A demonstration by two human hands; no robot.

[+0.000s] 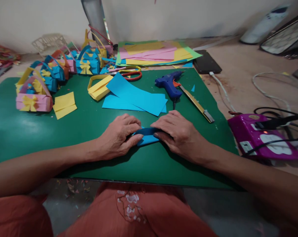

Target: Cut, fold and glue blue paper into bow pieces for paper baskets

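Observation:
Between my two hands is a piece of blue paper, bent over so that one layer curves above the other. My left hand pinches its left end between thumb and fingers. At the right end, my right hand grips it the same way. Both hands rest low over the green board. Just beyond them lie flat blue paper strips, overlapping. A folded yellow paper piece touches their left end. My fingers hide the ends of the held paper.
Small paper baskets with bows stand at the left, near a yellow paper square. Scissors, a blue glue gun and a cutter knife lie beyond my hands. A purple power strip with cables sits right. Coloured sheets are stacked behind.

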